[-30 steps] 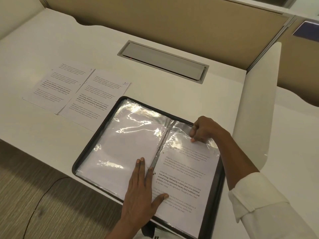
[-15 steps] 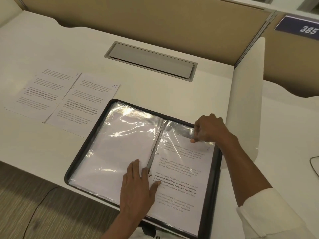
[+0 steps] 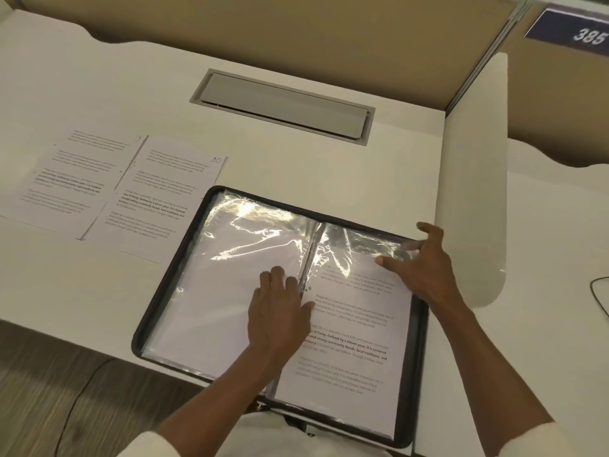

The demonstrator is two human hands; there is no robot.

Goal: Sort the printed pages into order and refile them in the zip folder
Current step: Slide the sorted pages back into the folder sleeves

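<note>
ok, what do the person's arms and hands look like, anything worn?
No gloves on the left hand or right hand; no ring, watch or bracelet shows. White long sleeves sit high, leaving the forearms uncovered: left sleeve and right sleeve appear at the bottom edge. No markings visible on the fabric.

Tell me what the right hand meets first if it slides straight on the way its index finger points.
Probably the centre spine of the zip folder. The right hand points left across the shiny sleeve it touches, though depth is hard to judge.
</note>
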